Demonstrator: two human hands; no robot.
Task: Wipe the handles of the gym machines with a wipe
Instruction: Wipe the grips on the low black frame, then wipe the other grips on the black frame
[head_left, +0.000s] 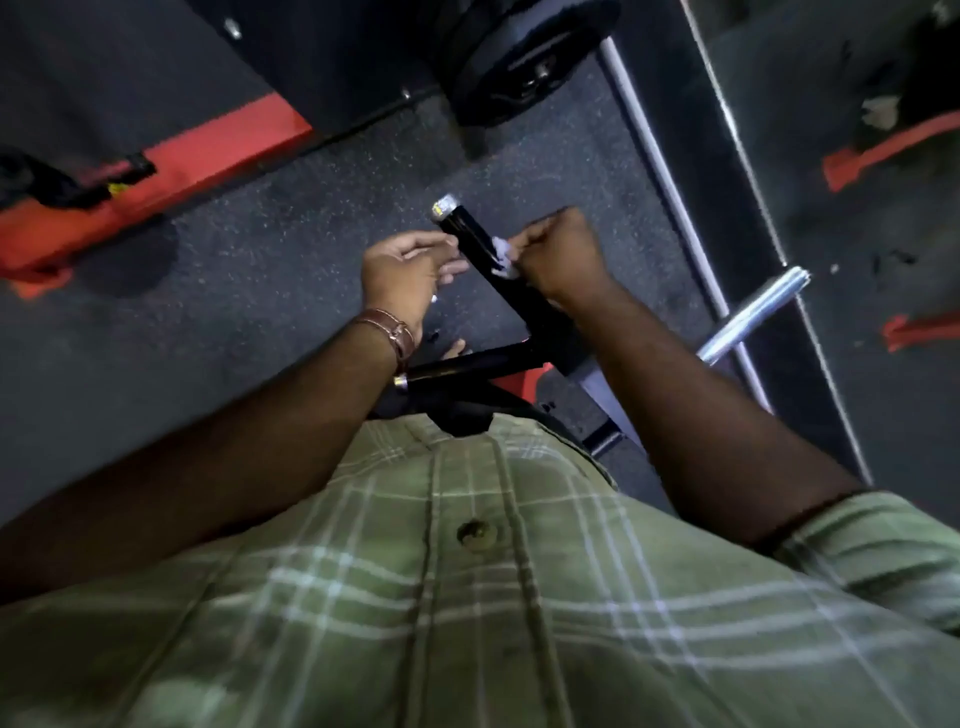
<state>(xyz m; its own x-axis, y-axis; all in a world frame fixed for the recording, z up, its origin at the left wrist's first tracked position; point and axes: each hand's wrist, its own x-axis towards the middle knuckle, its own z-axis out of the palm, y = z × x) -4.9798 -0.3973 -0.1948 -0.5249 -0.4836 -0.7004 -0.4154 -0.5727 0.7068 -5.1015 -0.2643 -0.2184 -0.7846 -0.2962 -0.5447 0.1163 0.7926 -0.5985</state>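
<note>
A black machine handle (470, 236) with a silver end cap points up and away from me in the middle of the view. My right hand (558, 254) grips a crumpled white wipe (503, 260) and presses it against the handle's right side, partway down. My left hand (405, 270) hovers on the handle's left side, fingers relaxed and spread, fingertips close to the bar; whether they touch it I cannot tell. A second black handle (467, 364) branches off lower down toward my left wrist.
A red machine frame (156, 176) runs along the left. A black weight plate (524, 67) stands at the top centre. A chrome bar (660, 171) and a chrome peg (753, 312) lie to the right. Dark speckled rubber floor lies below.
</note>
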